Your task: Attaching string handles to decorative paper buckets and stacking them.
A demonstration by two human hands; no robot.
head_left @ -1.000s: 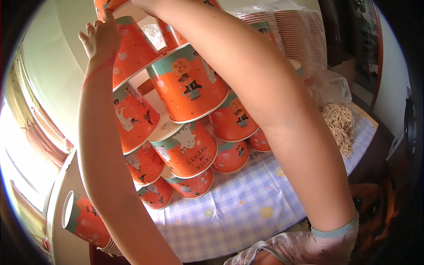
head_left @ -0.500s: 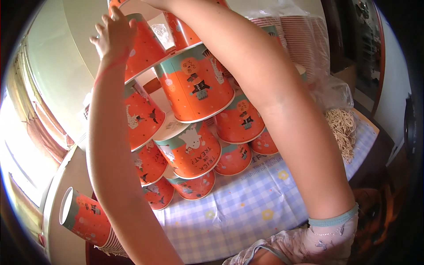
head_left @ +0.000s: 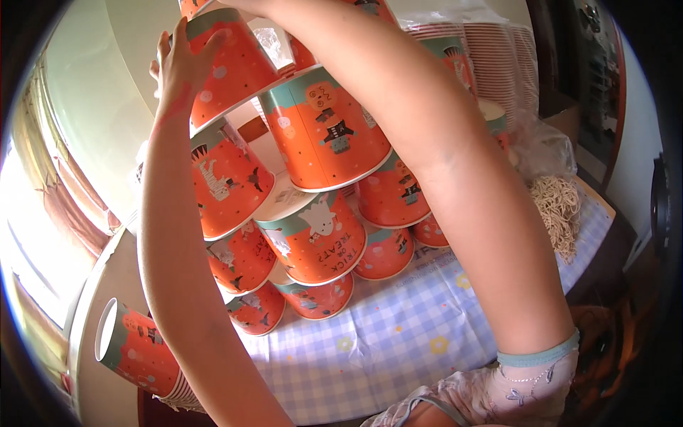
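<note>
Orange paper cups with teal bands and cartoon figures stand upside down in a tall stacked pyramid. My left hand (head_left: 181,67) is raised at the pyramid's upper left, fingers spread beside an upper cup (head_left: 231,67); whether it touches that cup I cannot tell. My right hand (head_left: 245,6) reaches the top edge, where its fingers are cut off, close to the topmost cup (head_left: 192,7). Below, a large cup (head_left: 324,132) sits at the front of the middle tier, above another cup (head_left: 313,238). My right forearm hides part of the pyramid's right side.
A checked blue-white tablecloth (head_left: 384,349) covers the table. Tall nested stacks of cups (head_left: 491,71) in clear plastic stand behind at right, near a heap of beige rubber bands (head_left: 555,213). A nested cup stack (head_left: 139,349) lies tilted at lower left.
The view has shifted slightly, so the pyramid sits a little further right. My left hand has moved lower against the upper cup, its fingers still apart.
</note>
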